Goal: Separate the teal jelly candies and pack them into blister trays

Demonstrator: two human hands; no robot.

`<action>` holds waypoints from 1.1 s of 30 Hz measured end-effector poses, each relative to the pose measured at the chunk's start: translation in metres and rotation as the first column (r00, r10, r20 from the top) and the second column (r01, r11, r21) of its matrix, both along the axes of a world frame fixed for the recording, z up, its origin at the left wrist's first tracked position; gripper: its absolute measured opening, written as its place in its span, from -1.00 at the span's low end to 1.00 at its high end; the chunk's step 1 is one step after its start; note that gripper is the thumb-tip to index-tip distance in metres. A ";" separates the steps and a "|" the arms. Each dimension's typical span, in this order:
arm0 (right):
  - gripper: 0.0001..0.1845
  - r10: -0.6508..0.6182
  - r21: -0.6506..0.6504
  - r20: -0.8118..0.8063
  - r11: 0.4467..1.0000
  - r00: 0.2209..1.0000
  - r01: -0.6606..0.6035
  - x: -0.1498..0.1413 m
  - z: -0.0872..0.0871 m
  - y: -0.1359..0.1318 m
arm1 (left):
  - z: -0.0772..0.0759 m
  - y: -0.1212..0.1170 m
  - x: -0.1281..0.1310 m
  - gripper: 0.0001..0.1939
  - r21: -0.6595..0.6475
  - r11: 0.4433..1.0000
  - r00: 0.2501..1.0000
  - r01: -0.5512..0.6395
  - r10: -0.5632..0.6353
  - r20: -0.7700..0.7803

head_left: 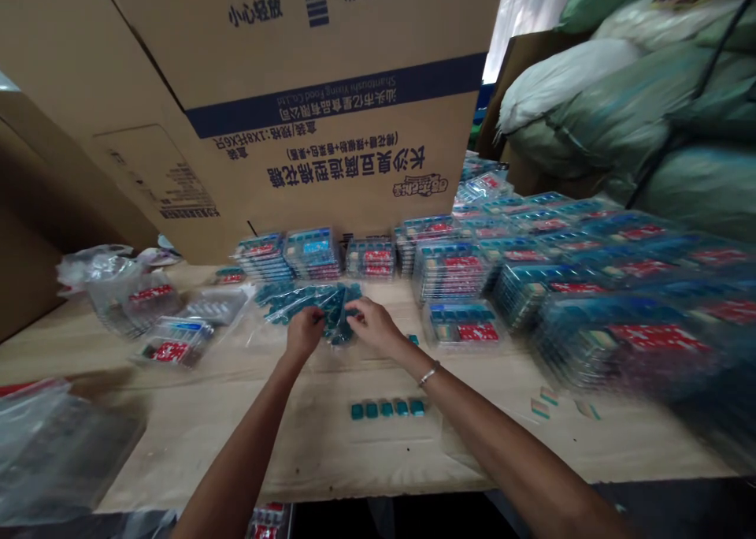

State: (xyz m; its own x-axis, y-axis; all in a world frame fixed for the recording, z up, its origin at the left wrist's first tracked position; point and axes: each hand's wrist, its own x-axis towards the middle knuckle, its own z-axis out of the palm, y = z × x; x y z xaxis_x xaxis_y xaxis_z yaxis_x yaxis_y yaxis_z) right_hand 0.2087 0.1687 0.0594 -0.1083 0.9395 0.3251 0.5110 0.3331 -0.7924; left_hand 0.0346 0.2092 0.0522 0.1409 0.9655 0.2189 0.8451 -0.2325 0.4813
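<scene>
A clear plastic bag (pixel 295 302) of small teal blocks lies at the middle of the table, some blocks spilling from its right end. My left hand (pixel 305 332) is closed at the near side of the bag, its fingertips pinched on something small and dark. My right hand (pixel 371 324) is at the bag's right end, fingers bent in a pinch against the teal pieces; what they grip is too small to tell. Nearer me, several teal blocks (pixel 387 408) stand in a short row. One loose teal block (pixel 413 340) sits beside my right wrist.
Stacked clear packs with red labels (pixel 454 271) fill the right side and back. A large cardboard box (pixel 331 153) stands behind. At left are a filled clear pack (pixel 174 342), a clear tray (pixel 216 306) and plastic bags (pixel 53 452). Small flat pieces (pixel 540 409) lie right.
</scene>
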 end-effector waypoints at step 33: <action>-0.59 -0.188 -0.503 -0.734 0.796 0.652 -0.337 0.019 -0.040 -0.102 | -0.005 -0.110 0.031 -0.69 -0.303 0.746 0.550 0.593 -0.100 0.829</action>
State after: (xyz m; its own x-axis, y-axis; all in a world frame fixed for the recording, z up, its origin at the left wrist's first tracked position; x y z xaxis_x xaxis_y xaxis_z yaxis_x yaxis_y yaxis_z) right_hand 0.2278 0.0665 0.0191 -0.1667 0.9550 -0.2452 -0.3170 -0.2874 -0.9038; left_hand 0.0659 0.0989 0.0476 0.5209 0.8504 -0.0732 0.0438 0.0590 0.9973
